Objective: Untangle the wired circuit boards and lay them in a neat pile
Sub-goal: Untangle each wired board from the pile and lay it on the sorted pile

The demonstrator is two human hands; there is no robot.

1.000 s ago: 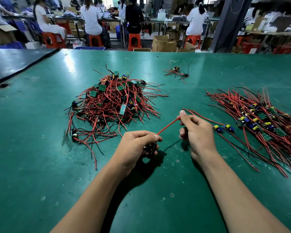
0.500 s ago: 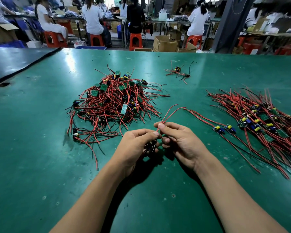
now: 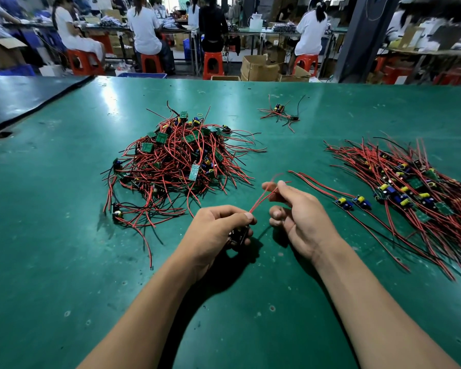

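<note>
1. I found the left hand (image 3: 218,227) near the front middle of the green table (image 3: 64,235). Its fingers were curled round a small dark circuit board (image 3: 238,235), with thumb and forefinger pressed together where the leads leave the board.
2. A pair of red wires (image 3: 261,199) ran from that board up and rightward to the right hand (image 3: 296,214).
3. The right hand pinched these wires between thumb and forefinger. Its other fingers were loosely curled and held nothing. The fingertips were blurred, so I could not judge how firm the pinch was.
4. The tangled heap (image 3: 181,161) lay on the table beyond the left hand, apart from both hands. Green boards showed among its red and black leads.
5. The sorted pile (image 3: 410,187) lay to the right, its wires roughly parallel and its boards gathered along the middle.
6. Two loose boards (image 3: 353,202) lay side by side at the pile's left edge, near the right hand but not touching it.
7. A small cluster (image 3: 280,113) of wired boards lay farther back, well apart from both piles.
8. Past the table, I noted people seated on red stools (image 3: 212,63) at other benches.
</note>
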